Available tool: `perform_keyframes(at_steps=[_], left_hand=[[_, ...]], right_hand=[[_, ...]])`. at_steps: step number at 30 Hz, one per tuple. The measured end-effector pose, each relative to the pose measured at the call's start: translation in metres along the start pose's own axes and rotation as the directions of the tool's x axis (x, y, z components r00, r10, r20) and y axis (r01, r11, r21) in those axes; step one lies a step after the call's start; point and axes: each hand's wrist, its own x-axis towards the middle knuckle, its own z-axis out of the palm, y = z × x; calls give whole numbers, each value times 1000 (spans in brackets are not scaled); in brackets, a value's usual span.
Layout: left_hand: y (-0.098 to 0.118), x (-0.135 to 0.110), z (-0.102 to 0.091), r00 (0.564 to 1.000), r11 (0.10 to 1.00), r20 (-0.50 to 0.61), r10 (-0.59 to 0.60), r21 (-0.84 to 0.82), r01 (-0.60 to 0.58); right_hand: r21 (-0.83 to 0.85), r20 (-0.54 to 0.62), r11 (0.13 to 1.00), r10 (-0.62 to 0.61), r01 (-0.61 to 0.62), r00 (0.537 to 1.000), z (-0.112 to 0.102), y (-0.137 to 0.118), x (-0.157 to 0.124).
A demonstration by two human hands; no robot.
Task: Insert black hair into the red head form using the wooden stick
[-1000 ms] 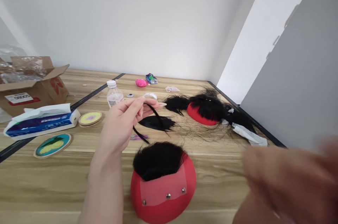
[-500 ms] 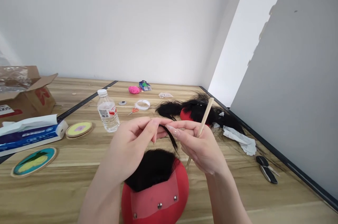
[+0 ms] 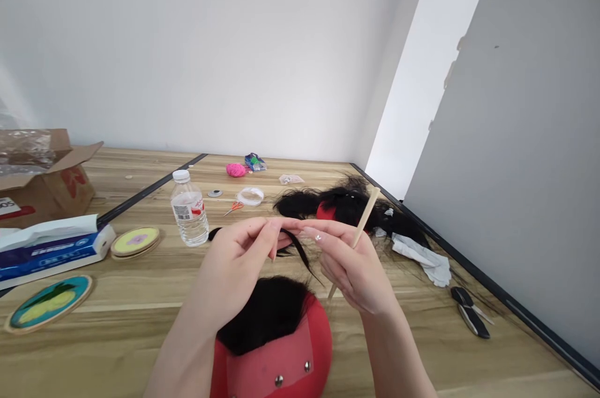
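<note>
While both hands meet above the red dome block (image 3: 274,367), my left hand (image 3: 234,267) pinches a thin black hair strand (image 3: 295,248) between thumb and fingertips, fingers closed on it. The loose end droops toward the dome. My right hand (image 3: 351,263) takes the same strand at its upper end with thumb and forefinger. It also carries a wooden-handled stick tool (image 3: 360,232) in the curled fingers, handle pointing up and away. I can't tell what the tool tip looks like; it's hidden behind the hand.

Progress, as I judge it: the dome's far part already carries a patch of black hair (image 3: 269,313), while the pinned mesh panel (image 3: 276,363) on the near side shows bare, three pins visible. So it's partly filled, with plenty uncovered. This strand isn't attached yet.

More loose hair lies on the wooden table (image 3: 140,317) just behind my hands. A second red block with a tangle of hair (image 3: 347,204) sits farther back. Water bottle (image 3: 189,209) is left of my hands, black clips (image 3: 469,313) off to the right.
</note>
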Motion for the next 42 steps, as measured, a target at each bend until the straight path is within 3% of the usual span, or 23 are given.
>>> perform_keyframes(at_steps=[5,12,15,19,22,26,28,31,36,39,42], left_hand=[[-4,3,0,1000,994,-11,13,112,-12],[-7,4,1,1000,996,-14,17,91,-16],[-9,6,0,1000,994,-11,5,112,-4],[-7,6,0,1000,994,-21,-10,110,12],[-8,6,0,1000,994,-14,14,112,-13],[-11,5,3,994,993,75,80,81,-86],[-11,4,5,989,993,124,85,68,-93],[-10,1,4,987,996,140,84,5,-85],[-7,1,-4,998,961,37,52,-273,-40],[-5,4,-12,999,900,-15,33,-434,-37],[-6,7,-22,990,892,-139,12,-446,-73]], right_hand=[[-96,-81,994,-60,52,995,6,3,1],[-255,-198,957,-190,137,961,9,8,3],[-380,-63,905,-231,190,971,3,9,1],[-594,127,752,-264,286,956,-3,8,-7],[-698,179,624,-323,351,929,-2,7,-12],[-794,226,460,-382,397,896,3,9,-13],[-809,235,422,-405,408,884,4,9,-12],[-769,232,480,-406,422,884,1,7,-11],[-716,148,615,-329,330,933,-12,3,-10],[-759,78,598,-307,256,948,-24,1,-8],[-798,-40,580,-316,160,948,-39,-2,-6]])
